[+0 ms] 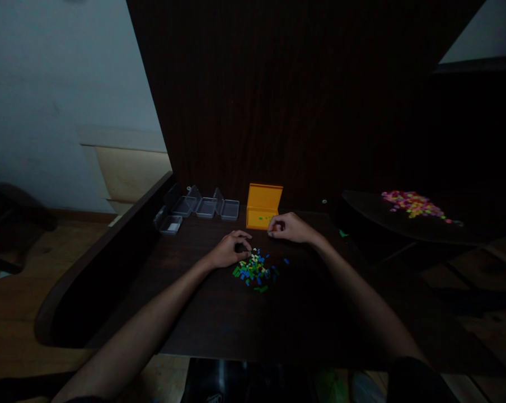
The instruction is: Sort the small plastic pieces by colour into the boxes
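Note:
A small heap of blue, green and yellow pieces [255, 271] lies on the dark table [219, 319]. My left hand [231, 248] rests at the heap's left edge, fingers curled and pinched; what they hold is too small to see. My right hand [289, 227] is just above the heap, close to the open orange box [262, 206], its fingers pinched on a tiny piece I cannot make out. A few green pieces lie inside the orange box.
Several clear plastic boxes [206, 207] stand open at the back left of the table. A pile of pink and yellow pieces [412, 203] lies on a dark side surface at the right. A dark panel rises behind the table.

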{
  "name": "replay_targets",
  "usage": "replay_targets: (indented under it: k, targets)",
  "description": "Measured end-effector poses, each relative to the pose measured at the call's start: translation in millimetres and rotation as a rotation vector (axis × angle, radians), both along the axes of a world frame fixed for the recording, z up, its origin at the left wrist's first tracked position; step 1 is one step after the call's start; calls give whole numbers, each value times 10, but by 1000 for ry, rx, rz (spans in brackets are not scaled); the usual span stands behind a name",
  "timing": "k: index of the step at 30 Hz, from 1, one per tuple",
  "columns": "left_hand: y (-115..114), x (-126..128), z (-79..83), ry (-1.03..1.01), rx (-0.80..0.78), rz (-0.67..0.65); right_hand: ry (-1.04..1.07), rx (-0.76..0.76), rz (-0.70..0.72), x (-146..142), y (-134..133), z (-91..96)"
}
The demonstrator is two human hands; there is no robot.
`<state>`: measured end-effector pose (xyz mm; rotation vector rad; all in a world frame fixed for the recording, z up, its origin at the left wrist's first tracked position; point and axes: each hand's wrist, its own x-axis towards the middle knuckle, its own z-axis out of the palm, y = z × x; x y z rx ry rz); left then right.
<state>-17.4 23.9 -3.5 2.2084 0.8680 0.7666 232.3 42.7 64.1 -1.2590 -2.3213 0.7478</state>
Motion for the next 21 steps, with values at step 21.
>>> replay_targets:
  k: [21]
  targets:
    - [-3,-5,11,-45,36,-56,-490,222,-352,142,601,-203]
